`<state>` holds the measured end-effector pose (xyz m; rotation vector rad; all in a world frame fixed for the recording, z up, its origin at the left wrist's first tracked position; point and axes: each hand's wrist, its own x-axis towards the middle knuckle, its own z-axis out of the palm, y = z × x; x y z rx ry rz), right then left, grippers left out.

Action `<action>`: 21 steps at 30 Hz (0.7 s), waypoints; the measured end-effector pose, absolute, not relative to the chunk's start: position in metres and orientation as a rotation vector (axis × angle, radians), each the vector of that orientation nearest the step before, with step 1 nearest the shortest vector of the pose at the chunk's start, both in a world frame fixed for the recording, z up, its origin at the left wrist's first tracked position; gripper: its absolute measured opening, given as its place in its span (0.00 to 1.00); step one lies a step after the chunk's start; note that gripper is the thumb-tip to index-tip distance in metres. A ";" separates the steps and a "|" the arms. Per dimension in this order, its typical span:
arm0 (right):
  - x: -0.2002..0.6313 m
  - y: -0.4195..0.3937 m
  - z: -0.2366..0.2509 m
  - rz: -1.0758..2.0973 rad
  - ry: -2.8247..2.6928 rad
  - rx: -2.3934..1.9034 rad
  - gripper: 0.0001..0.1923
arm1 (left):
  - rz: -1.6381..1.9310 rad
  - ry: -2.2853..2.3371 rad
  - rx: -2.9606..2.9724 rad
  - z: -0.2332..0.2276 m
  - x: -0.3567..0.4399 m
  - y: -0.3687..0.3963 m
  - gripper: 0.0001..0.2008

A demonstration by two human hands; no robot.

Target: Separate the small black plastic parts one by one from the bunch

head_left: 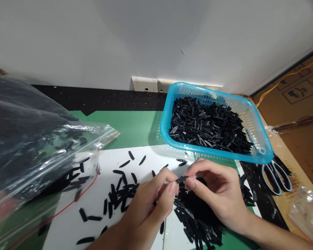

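Between my two hands is a small narrow black piece (182, 179), pinched from both ends by thumbs and forefingers. My left hand (152, 201) closes on its left end, and my right hand (216, 191) closes on its right end. Under my right hand lies a dense pile of black pieces (195, 222), partly hidden by the hand. More loose black pieces (122, 194) are scattered on the white sheet (67, 222) left of my left hand. What kind of part they are, I cannot make out.
Behind my hands, a blue plastic basket (216, 154) holds many similar black pieces. At left, a clear zip bag (41, 139) with black pieces overlaps the sheet. Scissors (276, 178) lie at right, near another plastic bag (307, 211) and a cardboard box (299, 104).
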<state>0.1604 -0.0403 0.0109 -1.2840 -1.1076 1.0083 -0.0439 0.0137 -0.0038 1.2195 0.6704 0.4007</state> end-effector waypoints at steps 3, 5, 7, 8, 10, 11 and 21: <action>0.160 -0.040 0.010 1.025 -1.099 -1.278 0.03 | 0.400 0.675 1.215 -0.004 -0.044 0.014 0.21; 0.160 -0.040 0.009 1.014 -1.115 -1.275 0.03 | 0.400 0.676 1.214 -0.005 -0.044 0.014 0.21; 0.161 -0.041 0.009 0.979 -1.162 -1.276 0.03 | 0.401 0.679 1.218 -0.006 -0.045 0.013 0.20; 0.162 -0.042 0.010 0.953 -1.191 -1.277 0.03 | 0.405 0.683 1.215 -0.006 -0.045 0.013 0.20; 0.164 -0.045 0.010 0.886 -1.232 -1.293 0.04 | 0.430 0.700 1.190 -0.005 -0.044 0.012 0.19; 0.165 -0.046 0.010 0.849 -1.244 -1.301 0.05 | 0.452 0.716 1.166 -0.003 -0.043 0.012 0.18; 0.156 -0.051 0.010 0.616 -1.720 -1.150 0.03 | 0.445 0.789 0.909 0.000 -0.040 0.005 0.43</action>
